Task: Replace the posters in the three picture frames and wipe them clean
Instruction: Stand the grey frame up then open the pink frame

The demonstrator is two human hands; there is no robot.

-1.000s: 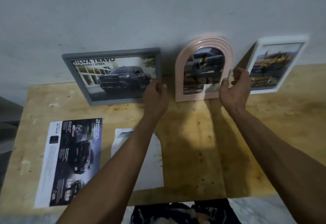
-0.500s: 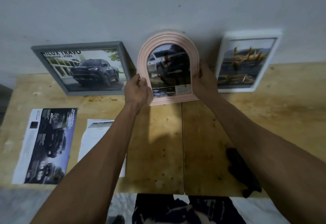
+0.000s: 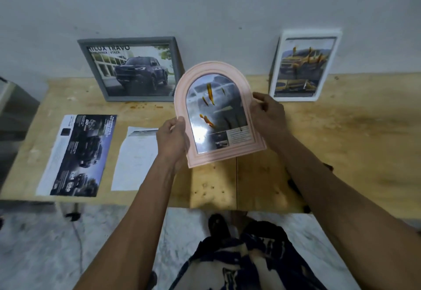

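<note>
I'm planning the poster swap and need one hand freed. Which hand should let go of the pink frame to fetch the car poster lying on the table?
Left, probably. The left hand grips the pink arched frame on the side nearest the dark car poster, while the right hand holds the far edge.

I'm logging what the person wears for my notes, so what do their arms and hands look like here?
Both forearms are bare, with no sleeves in view. The left hand and right hand wear no gloves, and no rings, watch or bracelets show. Lower down, dark patterned clothing with pale patches is visible.
</note>
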